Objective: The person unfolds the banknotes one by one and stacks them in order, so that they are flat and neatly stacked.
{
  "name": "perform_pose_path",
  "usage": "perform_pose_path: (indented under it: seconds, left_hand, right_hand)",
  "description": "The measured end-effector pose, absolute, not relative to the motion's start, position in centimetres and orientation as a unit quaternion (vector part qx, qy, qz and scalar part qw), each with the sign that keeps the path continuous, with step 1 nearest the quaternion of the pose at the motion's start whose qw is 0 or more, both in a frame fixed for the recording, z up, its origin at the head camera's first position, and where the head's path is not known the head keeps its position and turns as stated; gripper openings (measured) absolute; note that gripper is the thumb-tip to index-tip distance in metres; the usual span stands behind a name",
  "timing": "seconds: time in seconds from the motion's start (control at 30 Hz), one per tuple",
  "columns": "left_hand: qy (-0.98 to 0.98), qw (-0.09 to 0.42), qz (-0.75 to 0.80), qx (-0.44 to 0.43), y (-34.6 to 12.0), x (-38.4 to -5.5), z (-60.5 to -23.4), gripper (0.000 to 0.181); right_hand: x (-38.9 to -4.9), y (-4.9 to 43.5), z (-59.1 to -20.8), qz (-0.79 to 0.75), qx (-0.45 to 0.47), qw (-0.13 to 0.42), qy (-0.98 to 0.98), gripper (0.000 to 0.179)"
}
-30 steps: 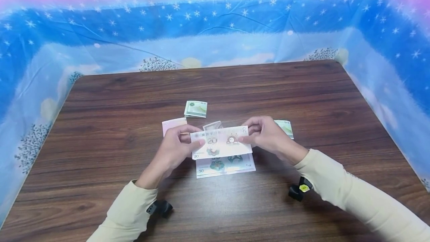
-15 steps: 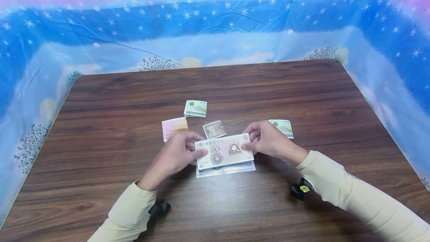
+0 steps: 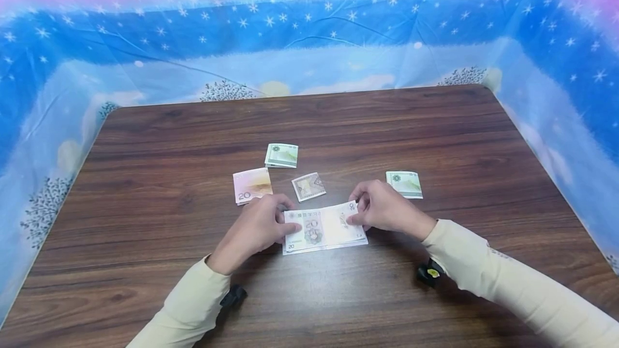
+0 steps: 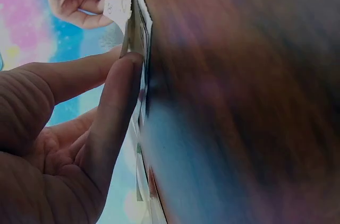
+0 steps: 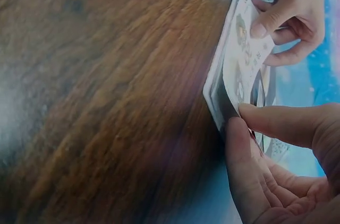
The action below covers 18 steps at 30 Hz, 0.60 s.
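A pale play banknote marked 20 (image 3: 321, 227) spans both hands just over the near middle of the table. My left hand (image 3: 256, 230) pinches its left end between thumb and fingers; my right hand (image 3: 384, 208) pinches the right end the same way. Beneath it lies another flat banknote (image 3: 309, 251), with only a thin strip of its near edge showing in the head view. Seen from the right wrist, the upper note (image 5: 244, 49) bows a little and stands slightly off the paper below.
Folded banknotes lie beyond the hands on the brown wooden table (image 3: 169, 176): a green one (image 3: 281, 156) at the back, a pink and yellow one (image 3: 251, 184) at left, a brown one (image 3: 308, 187) in the middle, another green one (image 3: 404, 185) at right. A patterned cloth (image 3: 309, 63) surrounds the table.
Both hands have brought the 20 note down and nearer, over the flat note marked 50, which it now nearly covers. The brown folded note has come into full view.
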<state>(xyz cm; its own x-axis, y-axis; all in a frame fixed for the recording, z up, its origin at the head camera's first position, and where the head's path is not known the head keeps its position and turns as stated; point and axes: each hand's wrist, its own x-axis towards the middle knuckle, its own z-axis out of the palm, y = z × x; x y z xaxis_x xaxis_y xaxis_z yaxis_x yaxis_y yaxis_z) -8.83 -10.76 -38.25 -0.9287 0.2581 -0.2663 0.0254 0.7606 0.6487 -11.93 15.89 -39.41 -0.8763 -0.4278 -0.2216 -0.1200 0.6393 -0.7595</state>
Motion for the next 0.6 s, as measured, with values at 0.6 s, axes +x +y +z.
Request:
perform_pose_path:
  seconds: [0.6]
  left_hand:
    - [0.948, 0.099, 0.277, 0.122, -10.95, -8.7, -38.4, 0.033]
  right_hand:
    - [-11.76, 15.74, -39.04, -0.286, -0.172, 0.146, 0.931, 0.041]
